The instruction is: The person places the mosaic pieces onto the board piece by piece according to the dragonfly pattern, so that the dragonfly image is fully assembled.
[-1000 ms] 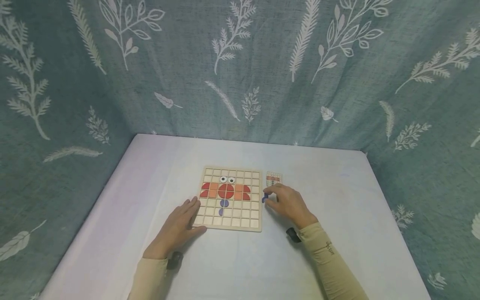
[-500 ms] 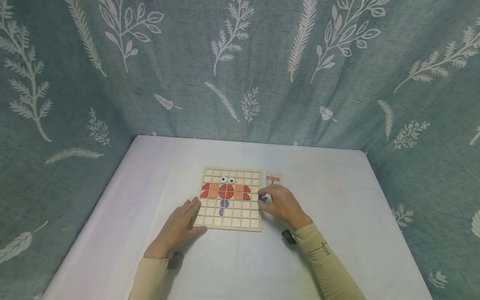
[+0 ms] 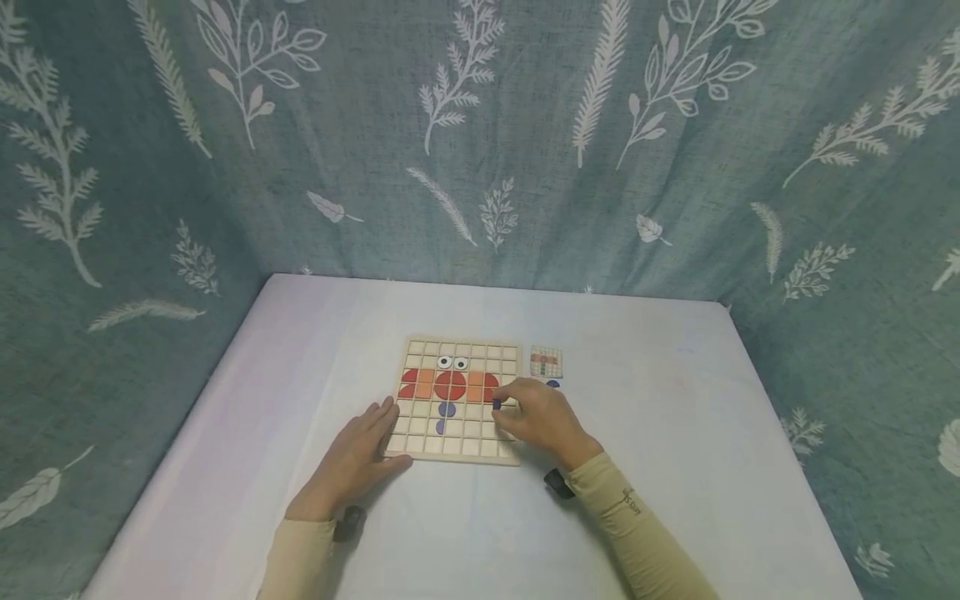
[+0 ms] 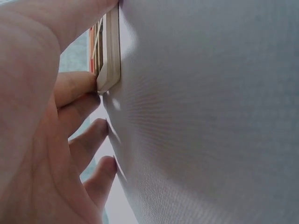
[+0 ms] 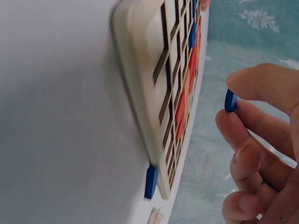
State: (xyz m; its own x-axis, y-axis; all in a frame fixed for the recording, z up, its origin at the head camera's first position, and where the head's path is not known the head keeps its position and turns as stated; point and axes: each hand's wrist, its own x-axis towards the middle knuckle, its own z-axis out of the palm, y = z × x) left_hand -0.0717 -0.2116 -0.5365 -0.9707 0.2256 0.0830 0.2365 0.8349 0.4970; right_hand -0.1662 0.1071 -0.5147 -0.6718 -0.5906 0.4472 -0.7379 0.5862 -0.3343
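A small blue piece (image 5: 230,100) is pinched between thumb and index finger of my right hand (image 3: 543,421), over the right part of a wooden grid board (image 3: 465,457). My left hand (image 3: 351,457) rests at the board's near left corner, its fingers along the left side and thumb at the front edge. On the board lie red pieces (image 3: 450,385), orange pieces (image 3: 424,384), two eye pieces (image 3: 453,362) and blue pieces (image 3: 447,409). Right of the board, another blue piece (image 5: 151,182) lies on the table, partly hidden by my right hand in the head view.
A small picture card (image 3: 546,362) with a grid design lies by the board's far right side. The white table (image 3: 660,417) is bordered by a teal leaf-patterned curtain (image 3: 360,150) at the back and sides.
My right hand has moved left from beside the board to above it, carrying one blue piece. A second blue piece has come into sight on the table. My left hand stays at the corner.
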